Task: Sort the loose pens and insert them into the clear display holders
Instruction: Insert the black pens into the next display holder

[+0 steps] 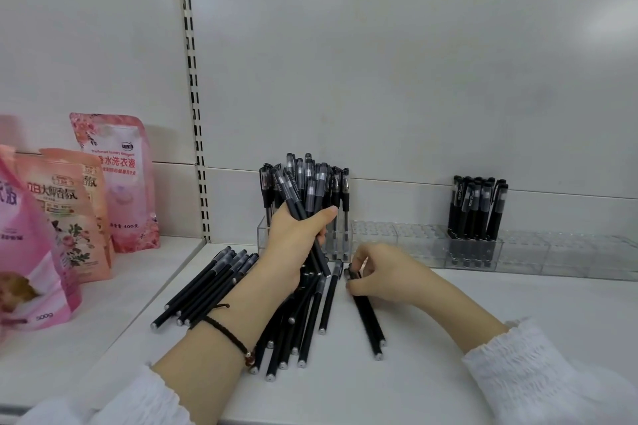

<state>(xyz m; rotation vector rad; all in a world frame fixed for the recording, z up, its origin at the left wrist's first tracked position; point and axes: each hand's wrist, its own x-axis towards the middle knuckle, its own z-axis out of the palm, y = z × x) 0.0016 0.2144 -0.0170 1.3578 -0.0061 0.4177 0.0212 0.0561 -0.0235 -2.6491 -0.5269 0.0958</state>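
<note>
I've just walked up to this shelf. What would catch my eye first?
First, the left hand gripping a fistful of black pens at the centre, above a heap of loose pens lying on the white shelf. Beside it, the right hand pinches two more pens. Pink pouches stand at far left.

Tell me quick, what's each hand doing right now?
Left hand: closed around a bunch of black pens.
Right hand: fingers pinching the tops of two pens on the shelf.
</note>
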